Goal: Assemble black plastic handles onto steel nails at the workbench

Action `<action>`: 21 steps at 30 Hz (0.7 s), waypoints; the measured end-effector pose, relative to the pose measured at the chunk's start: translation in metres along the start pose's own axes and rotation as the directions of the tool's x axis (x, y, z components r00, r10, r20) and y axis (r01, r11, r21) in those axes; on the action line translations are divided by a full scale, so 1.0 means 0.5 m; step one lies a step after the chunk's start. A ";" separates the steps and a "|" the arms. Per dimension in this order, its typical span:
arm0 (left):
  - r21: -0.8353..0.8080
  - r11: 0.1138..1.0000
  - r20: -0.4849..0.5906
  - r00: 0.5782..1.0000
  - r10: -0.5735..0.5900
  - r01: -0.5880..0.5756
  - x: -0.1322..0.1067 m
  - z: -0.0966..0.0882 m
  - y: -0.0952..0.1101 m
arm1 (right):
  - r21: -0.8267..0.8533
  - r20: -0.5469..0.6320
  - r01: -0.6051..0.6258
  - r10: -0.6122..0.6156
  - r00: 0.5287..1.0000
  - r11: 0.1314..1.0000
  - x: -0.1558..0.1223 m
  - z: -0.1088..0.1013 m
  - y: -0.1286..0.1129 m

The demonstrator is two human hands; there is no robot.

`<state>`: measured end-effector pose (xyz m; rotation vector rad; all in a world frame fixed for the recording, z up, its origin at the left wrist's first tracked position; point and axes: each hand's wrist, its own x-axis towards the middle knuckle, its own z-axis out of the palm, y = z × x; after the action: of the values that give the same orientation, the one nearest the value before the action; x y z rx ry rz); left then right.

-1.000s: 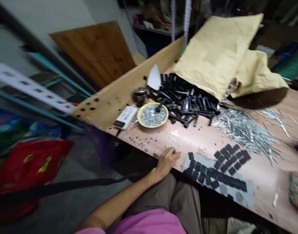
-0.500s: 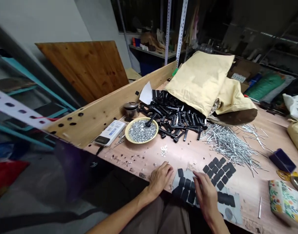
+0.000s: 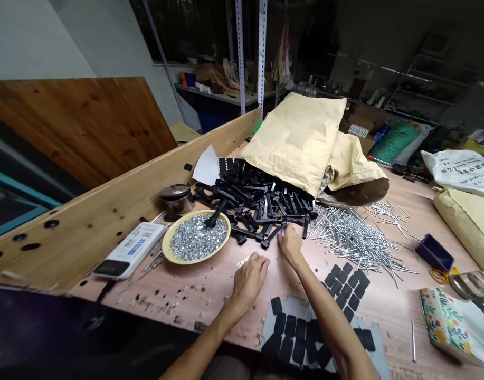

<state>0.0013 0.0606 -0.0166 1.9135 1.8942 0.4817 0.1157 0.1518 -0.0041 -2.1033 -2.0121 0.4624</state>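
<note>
My left hand [image 3: 250, 277] rests low over the table, its fingers bent and pressed together beside a few small metal nuts [image 3: 243, 261]. Whatever lies between its fingertips is hidden. My right hand [image 3: 292, 245] reaches to the front edge of a heap of black plastic parts [image 3: 261, 203], each long and narrow with a broader end. Its fingers close on one black part there, mostly covered by the hand. Left of both hands stands a yellow bowl [image 3: 167, 252] full of small shiny metal pieces, with a black part stuck in it.
Long thin metal rods [image 3: 350, 235] lie piled to the right. Black pads [image 3: 300, 328] cover a grey sheet under my right forearm. A large paper sack [image 3: 295, 140] lies behind the heap. A white device [image 3: 131, 250], a lidded metal pot [image 3: 176, 198] and a wooden side board [image 3: 119, 206] line the left.
My right hand has moved from the pads on the grey sheet forward to the black parts. My left hand has shifted forward near the nuts. The view has turned right.
</note>
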 end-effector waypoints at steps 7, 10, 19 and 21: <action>0.196 0.980 -0.369 0.929 0.037 0.039 0.119 0.056 0.004 | 0.174 -0.255 0.210 -0.162 0.953 0.962 0.012 -0.005 0.058; 0.146 0.989 -0.353 0.934 0.045 0.008 0.116 0.063 -0.010 | 0.135 -0.218 0.438 -0.405 0.888 0.889 0.016 -0.007 0.065; -0.883 0.469 -0.193 0.923 -0.333 -0.015 0.090 0.020 -0.003 | 0.351 -0.122 0.563 -0.560 0.819 0.748 -0.032 0.021 0.073; -0.988 0.154 -0.071 0.935 -0.347 -0.018 0.081 0.014 0.009 | 0.585 -0.168 0.450 -0.442 0.881 0.675 -0.057 0.040 0.059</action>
<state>0.0096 0.1008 -0.0217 0.6792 1.2023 1.5366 0.1355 0.1203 -0.0307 -1.1716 -1.9186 0.8596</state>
